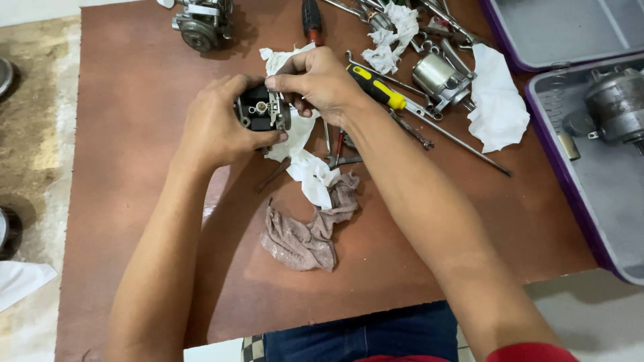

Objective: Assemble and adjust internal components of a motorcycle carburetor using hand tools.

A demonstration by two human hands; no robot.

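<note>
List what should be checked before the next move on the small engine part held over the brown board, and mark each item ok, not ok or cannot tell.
1. Left hand grips the dark metal part firmly: ok, fingers wrap its side and underside.
2. Right hand is on the part: ok, fingertips pinch at its top edge.
3. What the right fingertips pinch: cannot tell, too small to see.
4. Soft landing below the part: ok, white tissue and grey rag lie on the brown board.
5. Yellow-handled screwdriver within reach: ok, beside the right wrist.
6. Part held level: cannot tell.
</note>
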